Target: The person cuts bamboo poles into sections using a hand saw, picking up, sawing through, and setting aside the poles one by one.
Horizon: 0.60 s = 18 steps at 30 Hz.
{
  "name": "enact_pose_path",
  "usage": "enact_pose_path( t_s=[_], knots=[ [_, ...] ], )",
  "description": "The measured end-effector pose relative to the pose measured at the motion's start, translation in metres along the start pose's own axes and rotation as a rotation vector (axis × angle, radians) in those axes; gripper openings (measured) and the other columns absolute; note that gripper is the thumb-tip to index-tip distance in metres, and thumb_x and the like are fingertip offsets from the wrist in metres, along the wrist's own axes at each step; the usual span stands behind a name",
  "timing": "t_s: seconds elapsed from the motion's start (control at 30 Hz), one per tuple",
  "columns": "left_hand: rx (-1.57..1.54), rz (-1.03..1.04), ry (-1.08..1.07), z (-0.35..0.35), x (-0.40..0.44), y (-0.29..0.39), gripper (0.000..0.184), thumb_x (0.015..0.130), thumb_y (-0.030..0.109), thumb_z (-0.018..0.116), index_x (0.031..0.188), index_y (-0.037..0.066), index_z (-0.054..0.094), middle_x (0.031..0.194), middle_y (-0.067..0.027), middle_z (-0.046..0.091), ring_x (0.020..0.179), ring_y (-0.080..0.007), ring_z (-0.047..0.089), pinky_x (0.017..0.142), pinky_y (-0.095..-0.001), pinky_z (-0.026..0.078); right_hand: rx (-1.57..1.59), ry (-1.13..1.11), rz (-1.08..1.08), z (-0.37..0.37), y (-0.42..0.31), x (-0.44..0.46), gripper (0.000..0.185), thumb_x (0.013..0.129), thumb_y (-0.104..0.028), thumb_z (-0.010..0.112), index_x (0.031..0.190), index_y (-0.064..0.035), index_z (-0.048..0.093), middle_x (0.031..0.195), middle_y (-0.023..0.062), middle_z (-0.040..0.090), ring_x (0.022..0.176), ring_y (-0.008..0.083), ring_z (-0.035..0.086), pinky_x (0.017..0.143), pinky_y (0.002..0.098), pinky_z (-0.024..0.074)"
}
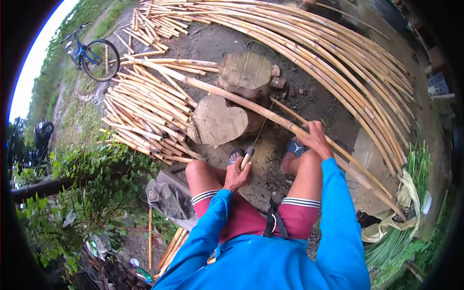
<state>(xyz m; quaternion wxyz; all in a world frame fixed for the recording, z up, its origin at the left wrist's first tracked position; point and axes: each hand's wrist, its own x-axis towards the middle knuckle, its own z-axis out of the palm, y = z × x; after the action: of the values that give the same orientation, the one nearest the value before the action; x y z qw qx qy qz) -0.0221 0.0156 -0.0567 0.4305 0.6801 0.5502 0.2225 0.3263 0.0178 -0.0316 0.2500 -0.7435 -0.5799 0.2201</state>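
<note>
My left hand (237, 174) is closed round the wooden handle of a long-bladed knife (248, 157). Its thin blade, seen nearly edge-on, reaches up to the long bamboo pole (241, 101); whether it touches the pole I cannot tell. My right hand (316, 140) grips this pole, which slants from upper left to lower right across the wooden stumps. A thinner bamboo pole (290, 113) runs beside it and passes at my right hand; whether the fingers hold it too is unclear. The nearer chopping stump (220, 121) has a notch, and behind it stands another stump (245, 70).
Cut bamboo pieces (145, 108) are heaped at left. Long bamboo poles (333, 63) lie in a curve at right. A bicycle (94, 58) stands upper left. Beside my left leg is a camouflage cloth (169, 198); a pale sack (411, 198) lies at right.
</note>
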Motion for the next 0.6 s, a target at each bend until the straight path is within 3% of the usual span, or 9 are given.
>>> enact_pose_path(
  t_s=[0.13, 0.17, 0.2, 0.23, 0.3, 0.37, 0.43, 0.5, 0.6],
  knots=[
    [-0.08, -0.072, -0.027, 0.009, 0.001, -0.008, 0.032, 0.092, 0.022, 0.067, 0.112, -0.003, 0.062, 0.077, 0.0003, 0.057, 0.067, -0.0066, 0.049, 0.057, -0.0251, 0.041, -0.16, -0.104, 0.115, 0.055, -0.015, 0.034, 0.068, 0.071, -0.041, 0.076, 0.121, -0.0038, 0.048, 0.127, 0.0238, 0.046, 0.123, 0.0429, 0.045, 0.1, 0.0509, 0.0403],
    [-0.114, -0.065, -0.03, 0.006, -0.001, 0.003, 0.031, 0.092, 0.022, 0.066, 0.111, -0.003, 0.063, 0.079, -0.0002, 0.056, 0.07, -0.0072, 0.046, 0.059, -0.0248, 0.041, -0.165, 0.075, 0.098, 0.065, -0.021, 0.029, 0.057, 0.071, -0.033, 0.077, 0.114, -0.0063, 0.05, 0.115, 0.0226, 0.057, 0.112, 0.0398, 0.054, 0.094, 0.0484, 0.0442],
    [-0.157, 0.014, 0.043, 0.01, -0.001, -0.004, 0.038, 0.09, 0.026, 0.069, 0.113, -0.003, 0.064, 0.073, -0.0073, 0.061, 0.069, -0.0118, 0.052, 0.064, -0.0313, 0.048, -0.129, -0.056, 0.209, 0.061, -0.026, 0.031, 0.061, 0.072, -0.032, 0.076, 0.118, -0.0047, 0.046, 0.117, 0.0239, 0.059, 0.113, 0.0407, 0.057, 0.093, 0.05, 0.0454],
    [-0.18, -0.099, -0.013, 0.007, -0.002, -0.001, 0.04, 0.091, 0.023, 0.068, 0.117, -0.006, 0.062, 0.082, -0.0066, 0.064, 0.075, -0.0122, 0.056, 0.069, -0.0289, 0.049, -0.193, -0.095, 0.215, 0.059, -0.03, 0.032, 0.065, 0.073, -0.032, 0.075, 0.121, -0.0022, 0.044, 0.117, 0.0245, 0.061, 0.111, 0.0413, 0.059, 0.094, 0.0506, 0.046],
    [-0.209, -0.126, -0.029, 0.01, -0.001, -0.022, 0.035, 0.093, 0.019, 0.067, 0.116, -0.007, 0.061, 0.089, -0.0059, 0.061, 0.077, -0.0106, 0.054, 0.066, -0.026, 0.047, -0.139, -0.016, 0.212, 0.072, -0.021, 0.034, 0.068, 0.074, -0.037, 0.072, 0.124, -0.0004, 0.045, 0.116, 0.0225, 0.062, 0.109, 0.0397, 0.06, 0.092, 0.0532, 0.0459],
    [-0.158, -0.171, -0.08, 0.003, -0.001, -0.006, 0.03, 0.094, 0.023, 0.063, 0.108, -0.004, 0.064, 0.081, -0.0022, 0.058, 0.07, -0.0101, 0.05, 0.061, -0.0262, 0.043, -0.224, -0.124, 0.318, 0.068, -0.026, 0.042, 0.069, 0.069, -0.04, 0.071, 0.124, -0.0022, 0.052, 0.118, 0.0178, 0.061, 0.112, 0.0373, 0.058, 0.093, 0.0521, 0.0439],
    [-0.176, -0.132, -0.06, 0.009, 0.003, -0.019, 0.034, 0.093, 0.031, 0.058, 0.104, 0.0, 0.065, 0.074, 0.0001, 0.053, 0.068, -0.0077, 0.046, 0.059, -0.0265, 0.039, -0.27, 0.015, 0.332, 0.099, -0.012, 0.046, 0.068, 0.068, -0.037, 0.071, 0.124, -0.0038, 0.053, 0.12, 0.0178, 0.059, 0.114, 0.0379, 0.056, 0.096, 0.0522, 0.0407],
    [-0.192, -0.095, -0.03, 0.01, 0.003, -0.006, 0.032, 0.091, 0.036, 0.062, 0.085, 0.004, 0.059, 0.062, 0.0031, 0.045, 0.053, -0.0072, 0.041, 0.048, -0.0258, 0.031, -0.196, -0.072, 0.388, 0.092, -0.016, 0.05, 0.066, 0.067, -0.035, 0.071, 0.123, -0.0042, 0.054, 0.122, 0.0194, 0.056, 0.115, 0.0388, 0.054, 0.098, 0.0517, 0.0381],
    [-0.217, -0.19, -0.085, 0.006, 0.004, 0.001, 0.029, 0.092, 0.034, 0.059, 0.083, 0.006, 0.057, 0.061, 0.0033, 0.045, 0.052, -0.0064, 0.041, 0.046, -0.025, 0.03, -0.163, -0.07, 0.379, 0.092, -0.015, 0.053, 0.066, 0.065, -0.033, 0.074, 0.123, -0.0059, 0.057, 0.124, 0.0194, 0.057, 0.118, 0.0378, 0.054, 0.098, 0.0534, 0.0396]
  ],
)
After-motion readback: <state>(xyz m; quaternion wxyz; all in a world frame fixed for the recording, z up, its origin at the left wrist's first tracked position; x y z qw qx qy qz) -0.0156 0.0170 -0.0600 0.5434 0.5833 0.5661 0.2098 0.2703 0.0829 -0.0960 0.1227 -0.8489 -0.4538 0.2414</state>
